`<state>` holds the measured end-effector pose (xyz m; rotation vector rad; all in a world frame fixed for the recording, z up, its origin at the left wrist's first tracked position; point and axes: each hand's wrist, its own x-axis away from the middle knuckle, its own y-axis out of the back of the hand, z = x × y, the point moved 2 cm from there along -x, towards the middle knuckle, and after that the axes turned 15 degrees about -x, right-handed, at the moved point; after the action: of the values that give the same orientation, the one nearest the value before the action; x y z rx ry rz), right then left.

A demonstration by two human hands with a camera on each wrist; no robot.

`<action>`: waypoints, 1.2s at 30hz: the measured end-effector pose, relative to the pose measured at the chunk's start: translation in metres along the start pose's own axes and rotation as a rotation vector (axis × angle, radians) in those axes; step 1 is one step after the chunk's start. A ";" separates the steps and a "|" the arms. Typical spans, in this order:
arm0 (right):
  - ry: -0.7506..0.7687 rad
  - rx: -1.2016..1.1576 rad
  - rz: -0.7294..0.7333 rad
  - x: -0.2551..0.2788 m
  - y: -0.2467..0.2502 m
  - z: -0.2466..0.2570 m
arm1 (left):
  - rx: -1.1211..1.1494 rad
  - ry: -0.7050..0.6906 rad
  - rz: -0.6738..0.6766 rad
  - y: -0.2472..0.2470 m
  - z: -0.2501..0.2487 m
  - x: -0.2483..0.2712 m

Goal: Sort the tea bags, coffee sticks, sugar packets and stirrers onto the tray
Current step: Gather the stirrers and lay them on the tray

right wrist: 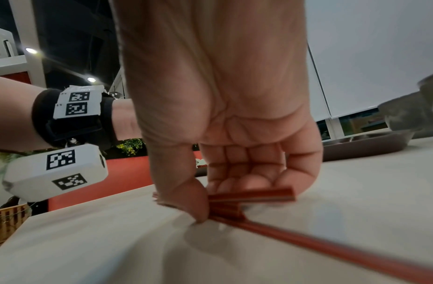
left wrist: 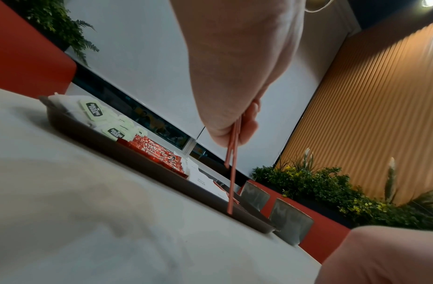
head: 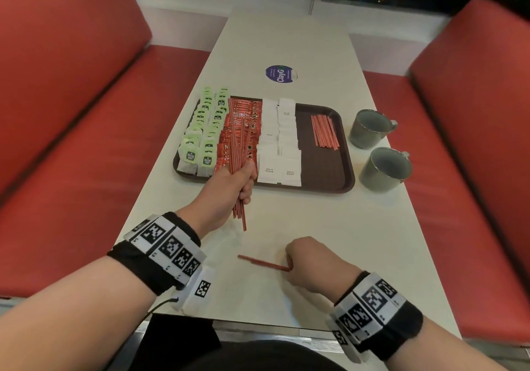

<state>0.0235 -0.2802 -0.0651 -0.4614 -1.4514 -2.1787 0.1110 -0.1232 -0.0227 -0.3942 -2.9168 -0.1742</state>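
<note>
Your left hand (head: 229,191) has its grip wrapped round a bundle of red stirrers (head: 238,146), held just above the near edge of the tray (head: 324,175), their tips fanning out over the coffee sticks (head: 243,112). Your right hand (head: 308,261) is down on the counter (head: 286,40), thumb and curled fingers (right wrist: 240,184) pinching the loose stirrers (head: 262,263) that lie flat on it, well short of the tray. On the tray, the tea bags (head: 203,129) fill the left side, then the coffee sticks, then the white sugar packets (head: 279,144), and a small pile of stirrers (head: 324,131) lies at the right end. Two grey mugs (head: 381,148) stand on the counter just beside the tray's right edge.
</note>
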 end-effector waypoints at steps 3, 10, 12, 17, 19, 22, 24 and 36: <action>-0.025 0.044 -0.009 -0.001 -0.003 0.000 | 0.009 0.000 -0.010 0.001 0.001 0.001; 0.058 0.203 -0.097 0.002 0.000 0.002 | 0.053 0.010 -0.038 0.007 0.003 -0.001; 0.054 0.183 -0.102 0.001 0.004 0.001 | 0.060 0.011 -0.043 0.008 0.003 -0.001; -0.004 0.051 -0.071 -0.004 0.011 0.001 | 0.038 0.031 -0.042 0.005 0.006 0.003; -0.041 -0.059 -0.070 -0.005 0.018 -0.005 | 0.020 0.043 -0.047 0.005 0.008 0.005; -0.092 -0.274 -0.091 -0.001 0.037 -0.016 | -0.007 0.056 -0.066 0.009 0.009 0.007; -0.105 -0.414 -0.124 0.002 0.049 -0.022 | -0.038 0.084 -0.078 0.008 0.012 0.007; -0.217 -0.532 -0.137 0.002 0.053 -0.036 | -0.225 0.215 0.149 -0.033 0.023 0.007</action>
<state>0.0508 -0.3308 -0.0374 -0.8195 -1.0070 -2.6964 0.0919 -0.1498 -0.0467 -0.5861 -2.6511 -0.4930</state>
